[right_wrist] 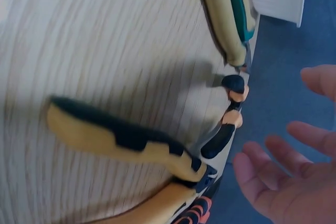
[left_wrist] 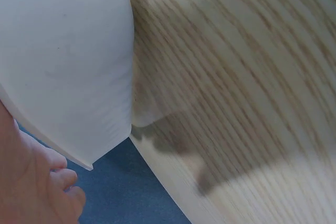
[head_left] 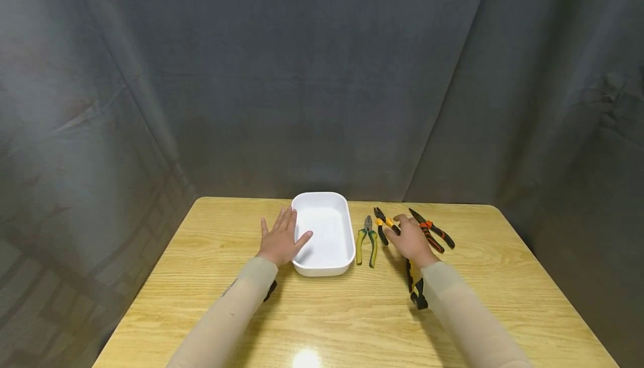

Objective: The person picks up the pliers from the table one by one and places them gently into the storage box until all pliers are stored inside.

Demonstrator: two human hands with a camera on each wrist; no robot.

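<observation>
My left hand (head_left: 280,243) lies along the left rim of a white rectangular tray (head_left: 328,234), fingers straight and spread, the thumb reaching over the inside. The tray's outer wall (left_wrist: 68,40) fills much of the left wrist view. Above a row of pliers hovers my right hand (head_left: 411,242), its fingers loosely bent and holding nothing. Nearest its fingertips are small pliers with black-and-orange handles (head_left: 383,231). Under the hand and wrist lie pliers with yellow-and-black handles (right_wrist: 126,137); their jaws are hidden in the head view.
Pliers with green-and-yellow handles (head_left: 367,242) lie between the tray and the right hand. Long-nosed pliers with red-and-black handles (head_left: 431,230) lie right of that hand. The wooden table (head_left: 332,323) ends at a grey curtain (head_left: 322,105) behind.
</observation>
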